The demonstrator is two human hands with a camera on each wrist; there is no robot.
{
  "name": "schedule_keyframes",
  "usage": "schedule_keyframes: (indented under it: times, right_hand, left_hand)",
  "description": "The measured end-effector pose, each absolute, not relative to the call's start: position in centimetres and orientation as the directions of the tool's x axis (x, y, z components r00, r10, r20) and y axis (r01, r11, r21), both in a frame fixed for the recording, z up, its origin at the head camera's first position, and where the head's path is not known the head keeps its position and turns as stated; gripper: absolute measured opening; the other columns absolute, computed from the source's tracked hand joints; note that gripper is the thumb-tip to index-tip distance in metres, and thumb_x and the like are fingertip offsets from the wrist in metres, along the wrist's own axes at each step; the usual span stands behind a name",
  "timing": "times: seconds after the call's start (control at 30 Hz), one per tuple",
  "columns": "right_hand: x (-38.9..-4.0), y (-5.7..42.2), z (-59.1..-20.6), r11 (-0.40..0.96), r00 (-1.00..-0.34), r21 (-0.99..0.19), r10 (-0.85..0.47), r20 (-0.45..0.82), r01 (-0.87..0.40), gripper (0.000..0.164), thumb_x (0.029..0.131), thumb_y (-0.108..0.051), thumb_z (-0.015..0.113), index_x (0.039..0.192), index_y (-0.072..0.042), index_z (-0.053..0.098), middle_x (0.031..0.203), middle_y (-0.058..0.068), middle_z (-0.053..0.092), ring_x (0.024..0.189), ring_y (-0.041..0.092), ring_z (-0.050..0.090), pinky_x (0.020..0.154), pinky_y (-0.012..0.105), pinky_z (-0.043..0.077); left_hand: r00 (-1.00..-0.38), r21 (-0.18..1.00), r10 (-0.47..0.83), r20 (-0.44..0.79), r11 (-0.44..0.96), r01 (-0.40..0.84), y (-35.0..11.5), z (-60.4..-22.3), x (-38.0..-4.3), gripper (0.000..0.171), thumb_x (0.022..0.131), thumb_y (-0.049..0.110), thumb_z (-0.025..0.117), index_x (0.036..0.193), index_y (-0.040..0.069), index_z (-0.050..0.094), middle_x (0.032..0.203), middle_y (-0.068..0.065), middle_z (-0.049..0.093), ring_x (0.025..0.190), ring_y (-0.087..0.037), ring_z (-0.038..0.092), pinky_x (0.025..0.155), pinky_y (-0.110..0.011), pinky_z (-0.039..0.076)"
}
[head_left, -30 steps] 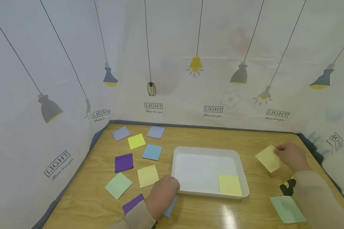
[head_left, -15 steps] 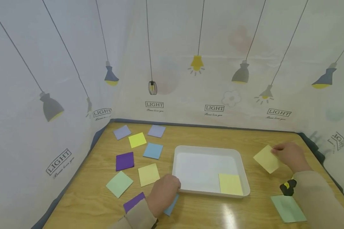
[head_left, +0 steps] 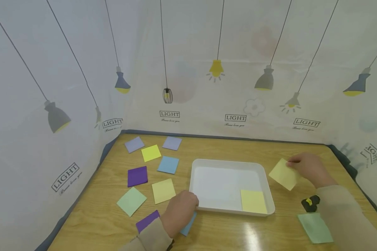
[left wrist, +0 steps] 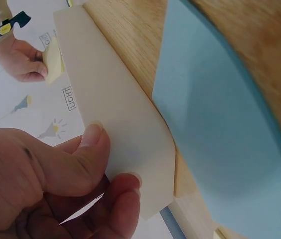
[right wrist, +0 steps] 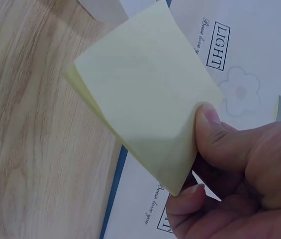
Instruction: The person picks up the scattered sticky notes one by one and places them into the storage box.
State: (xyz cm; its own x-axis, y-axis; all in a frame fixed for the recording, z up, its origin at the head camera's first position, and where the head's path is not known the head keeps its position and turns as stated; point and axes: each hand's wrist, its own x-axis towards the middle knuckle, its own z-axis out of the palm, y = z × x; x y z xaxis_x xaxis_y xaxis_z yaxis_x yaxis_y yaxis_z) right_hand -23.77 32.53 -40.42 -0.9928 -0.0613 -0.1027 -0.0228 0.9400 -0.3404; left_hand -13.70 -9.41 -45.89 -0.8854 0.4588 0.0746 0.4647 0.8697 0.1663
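Thumb and fingers of the right hand pinch a pale yellow sticky note above the worktop, just right of the white tray. The left hand, its fingers curled, grips the tray's near-left corner, while a second yellow note lies inside at the near-right corner.

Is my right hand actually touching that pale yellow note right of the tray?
Touching. The right wrist view shows the right hand pinching the pale yellow note, its thumb overlapping the note's edge.
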Motion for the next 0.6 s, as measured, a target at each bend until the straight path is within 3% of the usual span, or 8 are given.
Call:
schedule_keyframes:
  times: [0.33, 0.6]
  right_hand:
    - [-23.7, 31.2, -40.1, 0.933, -0.988, -0.356, -0.092, -0.123, -0.042, 0.033, 0.096, -0.017, 0.066, 0.116, 0.009, 0.069, 0.120, 0.033, 0.066, 0.109, 0.052, 0.059, 0.089, 0.062, 0.050]
    - [-23.5, 29.5, -39.7, 0.913, -0.982, -0.402, -0.130, -0.140, -0.064, 0.029, 0.095, -0.015, 0.067, 0.113, 0.008, 0.071, 0.116, 0.032, 0.068, 0.099, 0.041, 0.063, 0.081, 0.054, 0.053]
  left_hand:
    - [-0.889, 0.176, 0.455, 0.052, 0.872, 0.456, -9.4, -46.1, -13.8, 0.016, 0.088, -0.001, 0.071, 0.086, 0.013, 0.080, 0.087, -0.002, 0.076, 0.080, -0.014, 0.071, 0.066, -0.022, 0.060]
    - [-0.893, 0.168, 0.448, 0.053, 0.877, 0.450, -9.3, -46.1, -13.8, 0.016, 0.087, -0.001, 0.072, 0.086, 0.013, 0.080, 0.088, -0.001, 0.076, 0.080, -0.014, 0.070, 0.065, -0.022, 0.059]
